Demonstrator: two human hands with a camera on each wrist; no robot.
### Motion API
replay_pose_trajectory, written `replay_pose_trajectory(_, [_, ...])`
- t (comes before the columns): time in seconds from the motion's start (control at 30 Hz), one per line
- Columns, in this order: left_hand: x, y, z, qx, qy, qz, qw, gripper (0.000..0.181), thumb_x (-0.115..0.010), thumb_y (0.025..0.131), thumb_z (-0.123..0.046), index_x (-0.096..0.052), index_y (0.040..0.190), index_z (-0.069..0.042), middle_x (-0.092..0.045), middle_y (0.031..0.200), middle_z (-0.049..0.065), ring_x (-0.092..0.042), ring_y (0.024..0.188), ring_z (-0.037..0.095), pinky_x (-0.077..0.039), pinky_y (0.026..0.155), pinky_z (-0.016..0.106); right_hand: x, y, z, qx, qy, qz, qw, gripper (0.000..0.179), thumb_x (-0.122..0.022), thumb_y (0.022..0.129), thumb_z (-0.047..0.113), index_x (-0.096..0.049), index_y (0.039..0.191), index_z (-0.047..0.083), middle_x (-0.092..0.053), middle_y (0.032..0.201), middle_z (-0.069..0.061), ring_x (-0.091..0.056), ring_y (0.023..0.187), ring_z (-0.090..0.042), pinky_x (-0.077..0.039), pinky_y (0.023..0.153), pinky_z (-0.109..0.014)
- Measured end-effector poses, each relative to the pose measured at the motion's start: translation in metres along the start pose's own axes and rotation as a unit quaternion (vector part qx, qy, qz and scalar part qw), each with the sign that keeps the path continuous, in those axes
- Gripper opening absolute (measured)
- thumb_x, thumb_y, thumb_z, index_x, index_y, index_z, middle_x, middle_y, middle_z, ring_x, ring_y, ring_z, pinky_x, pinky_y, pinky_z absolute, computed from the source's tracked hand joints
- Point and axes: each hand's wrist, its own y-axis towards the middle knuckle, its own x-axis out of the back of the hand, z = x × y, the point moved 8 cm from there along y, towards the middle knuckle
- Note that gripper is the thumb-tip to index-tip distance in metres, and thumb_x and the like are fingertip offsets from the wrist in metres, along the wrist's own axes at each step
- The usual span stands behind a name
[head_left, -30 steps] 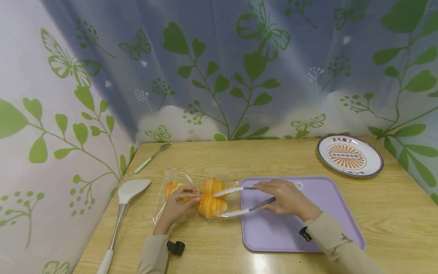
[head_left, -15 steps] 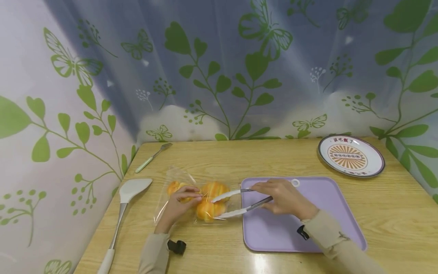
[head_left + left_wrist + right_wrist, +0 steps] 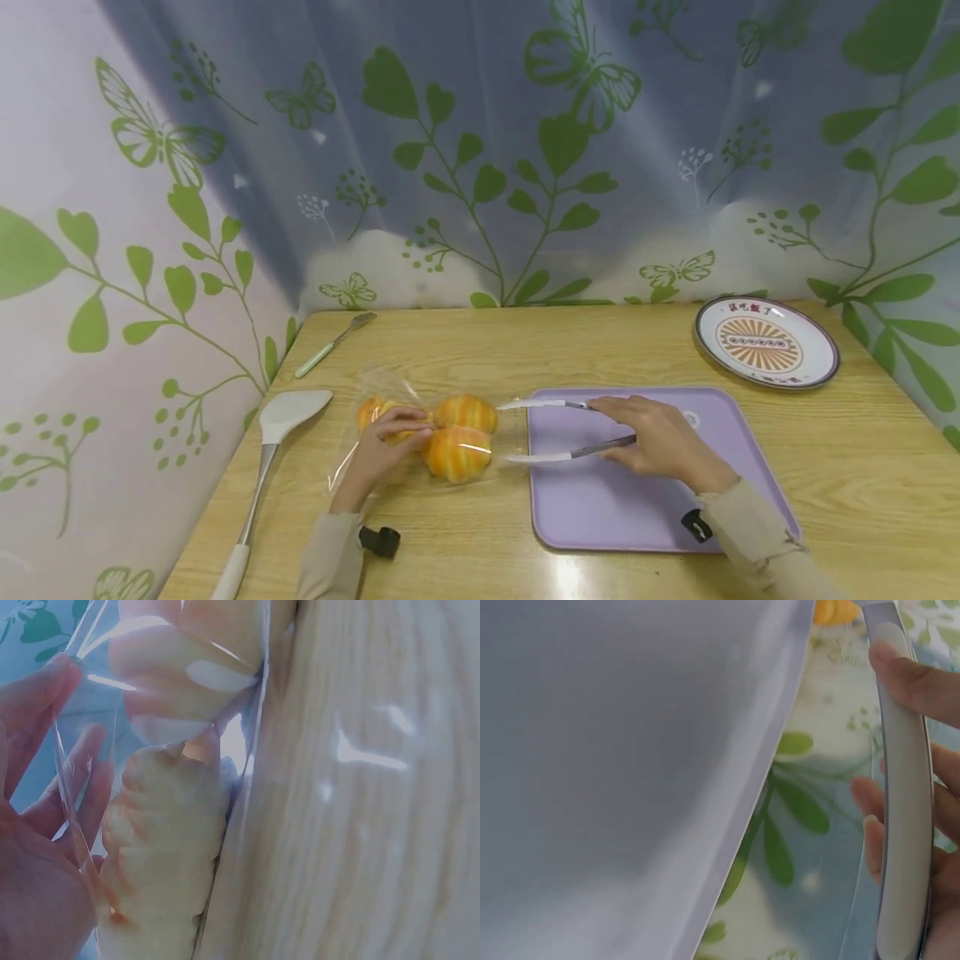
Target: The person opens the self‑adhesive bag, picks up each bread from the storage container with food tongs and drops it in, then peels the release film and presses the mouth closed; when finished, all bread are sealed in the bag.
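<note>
Striped orange and yellow on the buns (image 3: 459, 450), white along the tongs' tips (image 3: 542, 457), plain lilac across the tray (image 3: 600, 508).

Beyond and rightward of your right hand (image 3: 667, 442), the plate (image 3: 767, 343) bears red characters (image 3: 750, 308), ending 吃飯了; its near-rim lettering (image 3: 771, 378) is too small to read.

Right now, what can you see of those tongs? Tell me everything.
The tongs have two slim, metallic-looking grey arms ending in long white tips; the right wrist view shows a pale panel along the handle. Spread open, they reach sideways past the left edge of the purple tray, tips towards the bread in its clear bag. The right hand grips them; a white ring, seemingly theirs, shows behind it. Whether they touch the bag, I can't tell.
</note>
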Motion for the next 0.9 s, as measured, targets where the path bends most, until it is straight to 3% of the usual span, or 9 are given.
replay_pose_trajectory(0.13, [0.001, -0.002, 0.001, 0.009, -0.006, -0.004, 0.9999, 0.015, -0.074, 0.085, -0.01, -0.076, 0.097, -0.002, -0.067, 0.114, 0.015, -0.056, 0.109, 0.007, -0.042, 0.105, 0.031, 0.017, -0.017, -0.014, -0.043, 0.01, -0.042, 0.9981, 0.071, -0.091, 0.057, 0.027, -0.066, 0.121, 0.01, -0.074, 0.103, -0.008, -0.068, 0.075, -0.015, -0.055, 0.062, -0.035])
replay_pose_trajectory(0.23, [0.001, -0.002, 0.002, 0.011, -0.009, -0.006, 0.9999, 0.015, -0.074, 0.085, -0.009, -0.076, 0.097, -0.001, -0.067, 0.113, 0.016, -0.056, 0.107, 0.005, -0.043, 0.103, 0.024, 0.027, -0.029, -0.023, -0.077, 0.022, -0.064, 0.9948, 0.075, -0.092, 0.054, 0.024, -0.065, 0.122, 0.009, -0.074, 0.095, -0.007, -0.065, 0.072, -0.018, -0.052, 0.06, -0.033])
replay_pose_trajectory(0.4, [0.001, -0.002, 0.0, 0.01, -0.015, -0.007, 0.9998, 0.015, -0.074, 0.084, -0.006, -0.076, 0.097, 0.001, -0.067, 0.113, 0.017, -0.055, 0.106, 0.001, -0.041, 0.103, 0.023, 0.041, -0.047, -0.035, -0.133, 0.045, -0.089, 0.9861, 0.078, -0.094, 0.051, 0.016, -0.064, 0.123, 0.002, -0.07, 0.083, -0.008, -0.06, 0.067, -0.021, -0.051, 0.058, -0.029])
replay_pose_trajectory(0.6, [0.002, -0.002, -0.001, 0.007, -0.012, -0.01, 0.9999, 0.015, -0.074, 0.085, -0.007, -0.076, 0.097, 0.0, -0.067, 0.113, 0.017, -0.056, 0.105, 0.001, -0.043, 0.101, 0.02, 0.054, -0.075, -0.058, -0.257, 0.071, -0.078, 0.9608, 0.09, -0.096, 0.054, 0.022, -0.055, 0.133, 0.006, -0.066, 0.09, -0.011, -0.055, 0.068, -0.016, -0.044, 0.054, -0.023])
replay_pose_trajectory(0.77, [0.002, -0.002, -0.002, 0.002, -0.012, -0.01, 0.9999, 0.015, -0.073, 0.085, -0.007, -0.076, 0.097, 0.0, -0.067, 0.113, 0.017, -0.056, 0.105, 0.0, -0.043, 0.101, 0.019, 0.064, -0.101, -0.074, -0.324, 0.069, -0.07, 0.9411, 0.1, -0.096, 0.057, 0.028, -0.047, 0.14, 0.003, -0.064, 0.099, -0.017, -0.047, 0.076, 0.008, -0.044, 0.057, -0.018])
replay_pose_trajectory(0.83, [0.002, -0.002, -0.002, 0.003, -0.013, -0.01, 0.9999, 0.015, -0.073, 0.085, -0.007, -0.076, 0.097, 0.0, -0.067, 0.113, 0.017, -0.056, 0.105, 0.0, -0.043, 0.101, 0.018, 0.067, -0.112, -0.08, -0.347, 0.065, -0.059, 0.9339, 0.102, -0.094, 0.059, 0.032, -0.044, 0.142, 0.003, -0.063, 0.104, -0.02, -0.047, 0.079, 0.008, -0.043, 0.058, -0.017])
replay_pose_trajectory(0.9, [0.002, -0.002, -0.002, 0.004, -0.014, -0.01, 0.9999, 0.015, -0.073, 0.085, -0.007, -0.076, 0.097, 0.0, -0.067, 0.113, 0.017, -0.056, 0.105, 0.0, -0.043, 0.101, 0.019, 0.069, -0.124, -0.086, -0.37, 0.063, -0.048, 0.9258, 0.102, -0.093, 0.062, 0.035, -0.041, 0.144, 0.002, -0.061, 0.109, -0.023, -0.054, 0.081, -0.002, -0.042, 0.057, -0.02])
